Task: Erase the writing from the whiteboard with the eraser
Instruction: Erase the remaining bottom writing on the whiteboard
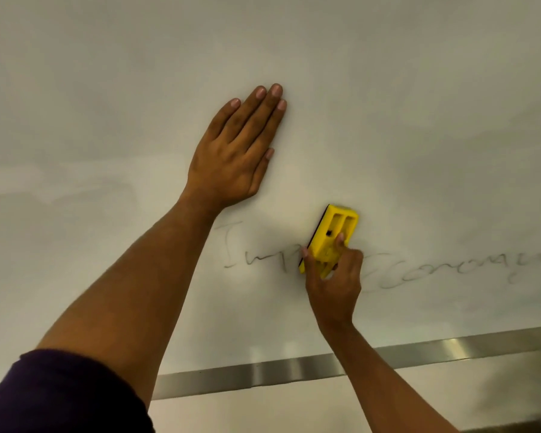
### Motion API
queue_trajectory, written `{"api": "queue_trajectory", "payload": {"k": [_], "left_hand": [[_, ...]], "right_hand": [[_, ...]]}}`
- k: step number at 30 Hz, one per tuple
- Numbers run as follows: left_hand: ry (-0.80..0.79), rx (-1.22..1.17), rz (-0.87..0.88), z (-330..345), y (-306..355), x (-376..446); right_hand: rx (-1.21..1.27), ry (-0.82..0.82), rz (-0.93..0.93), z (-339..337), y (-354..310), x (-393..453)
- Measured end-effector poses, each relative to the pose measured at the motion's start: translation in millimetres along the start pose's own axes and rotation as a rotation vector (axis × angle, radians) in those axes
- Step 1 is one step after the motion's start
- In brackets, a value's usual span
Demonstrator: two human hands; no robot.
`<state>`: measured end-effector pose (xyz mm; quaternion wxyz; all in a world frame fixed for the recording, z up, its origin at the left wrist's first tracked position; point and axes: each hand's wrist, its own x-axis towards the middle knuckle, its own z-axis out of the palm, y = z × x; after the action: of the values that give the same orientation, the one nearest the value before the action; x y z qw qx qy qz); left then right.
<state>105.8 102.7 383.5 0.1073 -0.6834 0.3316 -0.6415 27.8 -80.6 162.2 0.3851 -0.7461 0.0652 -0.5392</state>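
The whiteboard fills most of the view. Faint dark handwriting runs across its lower half, with more letters to the right. My right hand grips a yellow eraser with a black felt edge and holds it against the board in the middle of the writing, covering some letters. My left hand lies flat on the board above the writing, fingers straight and together.
A metal strip runs along the board's lower edge, with a pale wall below it. Smudged grey patches mark the board at left and upper right. A dark purple sleeve is at the bottom left.
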Motion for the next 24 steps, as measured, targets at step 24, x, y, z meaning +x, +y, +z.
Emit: {"api": "queue_trajectory", "payload": {"k": [24], "left_hand": [[-0.016,-0.065,0.098,-3.9,-18.9,-4.6]], "right_hand": [[-0.512,-0.264,-1.247,-16.4,21.5,31.5]]}}
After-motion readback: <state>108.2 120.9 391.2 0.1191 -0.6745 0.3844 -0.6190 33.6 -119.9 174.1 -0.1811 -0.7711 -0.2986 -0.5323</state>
